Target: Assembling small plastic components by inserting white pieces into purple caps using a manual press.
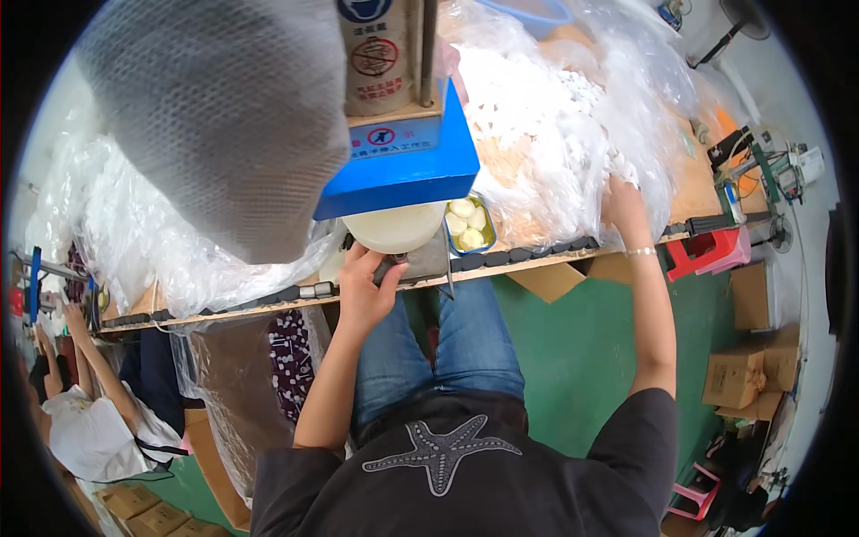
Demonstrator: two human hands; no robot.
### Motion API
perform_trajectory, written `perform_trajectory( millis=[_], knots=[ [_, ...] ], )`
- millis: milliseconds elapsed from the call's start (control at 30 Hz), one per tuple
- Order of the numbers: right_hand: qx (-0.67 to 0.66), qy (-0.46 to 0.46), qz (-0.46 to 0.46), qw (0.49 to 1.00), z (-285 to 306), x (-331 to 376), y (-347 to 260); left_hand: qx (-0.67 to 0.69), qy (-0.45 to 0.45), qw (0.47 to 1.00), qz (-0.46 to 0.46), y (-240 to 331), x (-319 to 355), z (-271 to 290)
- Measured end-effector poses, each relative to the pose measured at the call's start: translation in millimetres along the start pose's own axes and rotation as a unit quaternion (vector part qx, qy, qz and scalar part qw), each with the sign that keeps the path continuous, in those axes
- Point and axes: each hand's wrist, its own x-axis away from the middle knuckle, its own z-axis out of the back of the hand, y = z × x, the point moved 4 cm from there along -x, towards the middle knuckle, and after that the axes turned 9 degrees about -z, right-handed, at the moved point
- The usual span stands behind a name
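At the middle of the bench, a blue press-like machine stands with a rounded whitish part on its underside. Just beneath that part is my left hand, its thumb and fingers closed on a small dark piece that is mostly hidden. Out to the right, my right hand reaches into a heap of small white pieces lying on clear plastic sheeting. Its fingertips are lost among the pieces and plastic. Between the hands, a small blue-rimmed tray holds several pale round lumps.
A grey mesh-textured cover blocks much of the upper left. More clear plastic covers the bench's left side. Dark padding runs along the front edge. Another person works at far left; a red stool and cartons stand right.
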Motion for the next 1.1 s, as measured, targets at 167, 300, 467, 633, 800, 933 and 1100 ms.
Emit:
perform_trajectory(
  millis=[167, 300, 467, 633, 800, 933, 1100],
  knots=[
    [-0.512, 0.058, 0.089, 0.853, 37.3, 43.4, -69.8, -0.011, -0.007, 1.0, 0.003, 3.9, 0.7, 2.7],
    [-0.532, -0.053, 0.19, 0.824, 43.5, 97.9, -173.8, -0.016, 0.007, 1.0, -0.013, 2.6, -0.7, 3.1],
    [-0.387, 0.049, 0.325, 0.862, 38.3, 100.2, -210.8, -0.005, 0.006, 1.0, -0.023, -0.9, 0.2, 0.5],
    [-0.369, 0.034, 0.267, 0.89, 30.1, 96.7, -209.7, -0.002, 0.023, 0.999, -0.023, -0.6, 2.3, -0.9],
    [-0.547, -0.023, 0.094, 0.832, 52.5, 96.0, -205.4, -0.013, 0.03, 0.999, -0.012, 2.2, 2.9, 4.5],
    [-0.774, -0.265, 0.104, 0.565, 36.6, 130.3, -240.7, 0.009, 0.032, 0.999, -0.023, 0.6, 0.5, 3.4],
    [-0.813, -0.249, 0.126, 0.511, 58.0, 142.7, -267.2, 0.015, 0.044, 0.999, -0.022, 1.2, 0.1, 3.3]
  ],
)
